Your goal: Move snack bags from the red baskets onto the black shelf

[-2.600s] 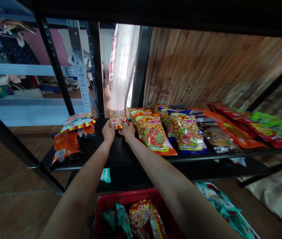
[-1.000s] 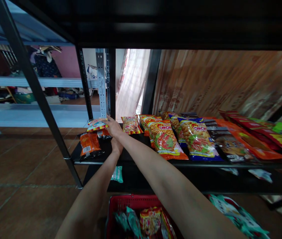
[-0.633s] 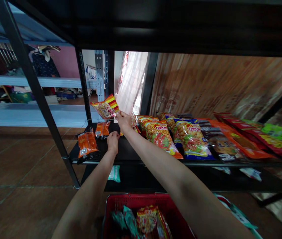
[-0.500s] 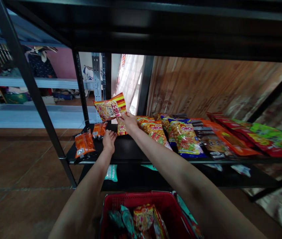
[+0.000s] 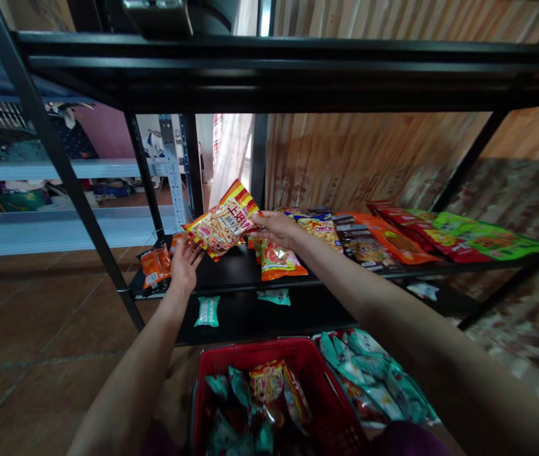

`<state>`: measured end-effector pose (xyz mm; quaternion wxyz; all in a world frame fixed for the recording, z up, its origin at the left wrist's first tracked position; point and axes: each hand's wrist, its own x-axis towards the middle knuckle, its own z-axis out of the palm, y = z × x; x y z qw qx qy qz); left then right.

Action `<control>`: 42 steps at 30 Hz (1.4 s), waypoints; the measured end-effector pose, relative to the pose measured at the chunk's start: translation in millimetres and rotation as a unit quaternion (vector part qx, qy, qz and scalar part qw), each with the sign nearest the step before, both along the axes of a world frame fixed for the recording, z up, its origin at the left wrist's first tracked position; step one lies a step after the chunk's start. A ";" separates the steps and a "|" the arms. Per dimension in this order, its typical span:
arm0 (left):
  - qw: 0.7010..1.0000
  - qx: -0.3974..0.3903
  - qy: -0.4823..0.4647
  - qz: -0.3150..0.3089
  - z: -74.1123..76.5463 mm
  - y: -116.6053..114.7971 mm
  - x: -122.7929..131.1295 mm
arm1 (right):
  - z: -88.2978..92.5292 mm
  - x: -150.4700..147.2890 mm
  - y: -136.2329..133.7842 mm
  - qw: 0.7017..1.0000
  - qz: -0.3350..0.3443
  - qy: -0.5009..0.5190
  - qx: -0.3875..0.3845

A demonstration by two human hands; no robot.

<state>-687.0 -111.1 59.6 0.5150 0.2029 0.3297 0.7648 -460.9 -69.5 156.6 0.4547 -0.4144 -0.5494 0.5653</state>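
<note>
A red and yellow snack bag is held up over the left part of the black shelf. My right hand pinches its right edge. At the bag's lower left corner is my left hand, palm up with fingers spread, touching or very near it. Orange packets lie on the shelf just left of my left hand. Below my right hand lies a noodle-coloured snack bag with an orange edge, beside a blue and yellow bag.
Brown, orange, red and green bags line the shelf's right side. Small teal packets lie on the lower shelf. A red basket with several packets stands below, another full of teal packets beside it. A black post rises at left.
The view has shifted, showing more of the baskets. The held bag has tilted and come closer, lower against the shelf, and my left hand has turned up and moved left to its corner.
</note>
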 end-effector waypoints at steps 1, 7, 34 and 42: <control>1.000 0.009 0.006 -0.020 -0.9 -8.0 0.9 | 3.3 7.7 -4.9 1.000 0.010 -0.028 -0.005; 0.987 0.042 -0.019 -0.151 -26.3 -59.5 29.1 | 4.3 41.1 -29.4 0.992 0.033 -0.122 -0.017; 0.964 0.009 0.125 -0.233 -53.0 -71.8 59.9 | -51.6 31.3 -12.8 0.945 0.158 -0.285 -0.008; 0.981 -0.030 0.072 -0.179 -73.0 -71.4 54.3 | -72.8 19.4 -16.7 0.975 0.058 -0.207 0.055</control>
